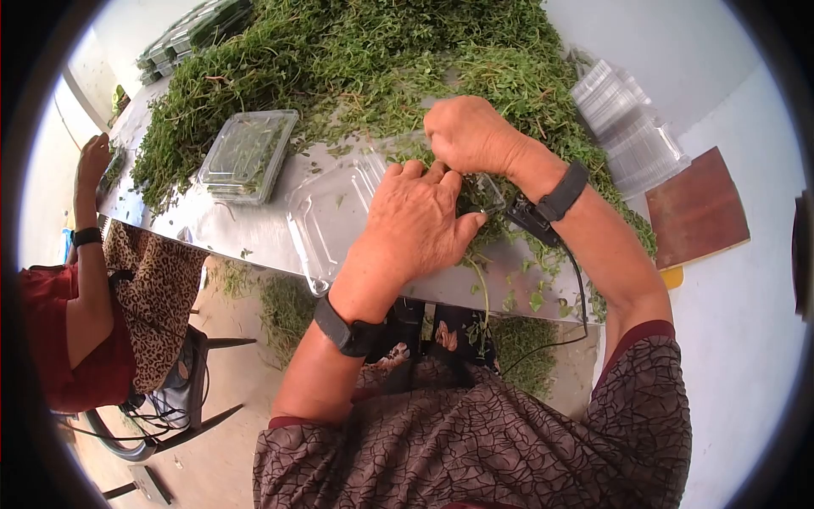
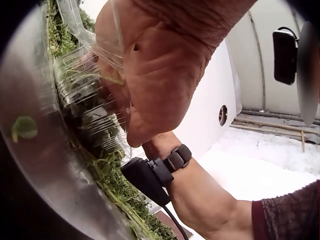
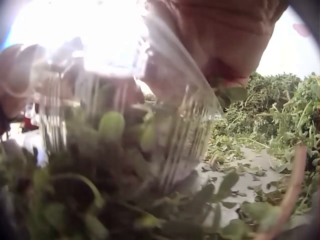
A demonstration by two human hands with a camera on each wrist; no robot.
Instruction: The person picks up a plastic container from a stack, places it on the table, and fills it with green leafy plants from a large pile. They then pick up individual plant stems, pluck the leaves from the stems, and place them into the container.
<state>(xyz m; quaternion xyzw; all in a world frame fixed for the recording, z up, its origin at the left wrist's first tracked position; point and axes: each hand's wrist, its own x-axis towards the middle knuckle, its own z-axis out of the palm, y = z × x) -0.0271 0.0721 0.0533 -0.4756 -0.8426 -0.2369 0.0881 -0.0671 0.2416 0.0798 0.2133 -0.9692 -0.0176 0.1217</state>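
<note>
A clear plastic clamshell box (image 3: 175, 135) holds leafy green sprigs (image 3: 111, 126) and stands near the table's front edge. Its lid (image 1: 315, 222) lies open to the left, partly behind the left forearm. Over the filled half, the left hand (image 1: 415, 212) rests with fingers stretched forward and thumb out to the right. Most of its fingertips are hidden among the greens. The right hand (image 1: 471, 136) is curled just above the far side of the box, with a bit of green at its lower edge in the right wrist view.
A large heap of greens (image 1: 365, 59) covers the table's back. A closed filled box (image 1: 248, 157) stands left; stacked empty boxes (image 1: 627, 119) lie right, by a brown board (image 1: 699, 212). Another person's hand (image 1: 93, 161) is at far left. A cable (image 1: 585, 293) hangs from the right wrist.
</note>
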